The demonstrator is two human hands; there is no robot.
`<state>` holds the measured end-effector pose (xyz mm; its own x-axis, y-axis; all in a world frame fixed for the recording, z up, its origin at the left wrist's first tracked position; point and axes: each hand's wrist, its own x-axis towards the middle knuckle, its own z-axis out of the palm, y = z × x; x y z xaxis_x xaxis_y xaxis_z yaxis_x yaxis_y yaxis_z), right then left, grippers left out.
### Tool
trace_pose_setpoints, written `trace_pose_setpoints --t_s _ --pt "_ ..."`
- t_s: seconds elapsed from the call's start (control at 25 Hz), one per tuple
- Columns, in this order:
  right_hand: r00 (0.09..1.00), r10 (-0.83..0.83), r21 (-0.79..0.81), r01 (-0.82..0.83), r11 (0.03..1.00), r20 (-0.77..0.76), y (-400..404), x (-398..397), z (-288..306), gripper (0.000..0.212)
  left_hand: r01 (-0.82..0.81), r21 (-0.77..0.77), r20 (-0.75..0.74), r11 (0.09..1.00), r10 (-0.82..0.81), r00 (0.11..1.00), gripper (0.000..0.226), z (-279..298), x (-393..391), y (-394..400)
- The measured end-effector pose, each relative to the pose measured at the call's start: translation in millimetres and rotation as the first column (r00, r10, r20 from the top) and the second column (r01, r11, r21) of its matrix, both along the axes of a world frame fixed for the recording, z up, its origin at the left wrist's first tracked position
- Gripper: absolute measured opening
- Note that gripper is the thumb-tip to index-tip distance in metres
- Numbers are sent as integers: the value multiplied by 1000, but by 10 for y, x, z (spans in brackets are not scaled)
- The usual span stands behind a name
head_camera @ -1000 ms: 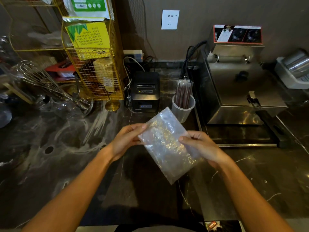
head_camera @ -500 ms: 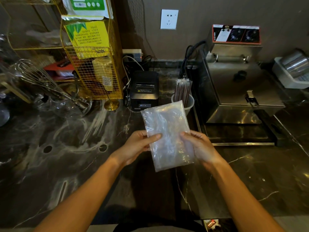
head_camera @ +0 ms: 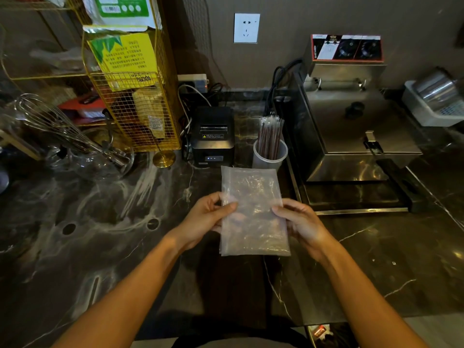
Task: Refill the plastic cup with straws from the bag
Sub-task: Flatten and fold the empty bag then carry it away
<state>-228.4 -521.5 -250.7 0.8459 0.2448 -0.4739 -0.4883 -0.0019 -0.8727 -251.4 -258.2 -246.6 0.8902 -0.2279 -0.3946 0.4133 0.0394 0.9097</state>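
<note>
Fingers point(head_camera: 227, 206) of both hands clamped on bag point(head_camera: 253, 209), straw-filled cup point(head_camera: 270, 156) just behind, printer point(head_camera: 213, 136) alongside.

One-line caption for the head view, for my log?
Both hands, left and right, hold an emptied clear bag; straws stand in the plastic cup.

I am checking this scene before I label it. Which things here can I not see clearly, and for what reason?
All in the head view:
- Plastic bag: crinkled and glaring; whether it is empty cannot be told.
- Left hand and right hand: fingers behind the bag are hidden.
- Plastic cup: its base is hidden behind the bag's top edge.
- Straws: too dense to count.
- Tray: cut off by the right edge.
</note>
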Motion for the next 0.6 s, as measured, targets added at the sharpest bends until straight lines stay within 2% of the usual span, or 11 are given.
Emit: trace_pose_setpoints --t_s 0.08,0.2,0.28,0.36,0.48,0.6 --pt "997 -47 99 53 994 -60 19 -5 21 30 19 -8 34 1000 -18 999 37 14 -4 18" --pt "986 -121 163 140 977 -119 82 -39 55 27 15 -42 47 999 -13 999 41 4 13 37" --pt "971 -164 227 201 953 -172 128 -80 53 29 6 -90 33 996 -3 999 34 1 19 51" --pt "965 -175 257 223 940 -197 161 -106 68 16 -14 -133 5 991 15 1000 29 -10 3 49" --pt "977 -131 177 160 971 -166 181 -134 96 17 -44 -149 -55 988 36 998 39 -47 -41 42" --pt "993 -86 88 93 992 -78 117 -220 135 22 -2 -71 -14 997 1 1000 43 -42 -68 6"
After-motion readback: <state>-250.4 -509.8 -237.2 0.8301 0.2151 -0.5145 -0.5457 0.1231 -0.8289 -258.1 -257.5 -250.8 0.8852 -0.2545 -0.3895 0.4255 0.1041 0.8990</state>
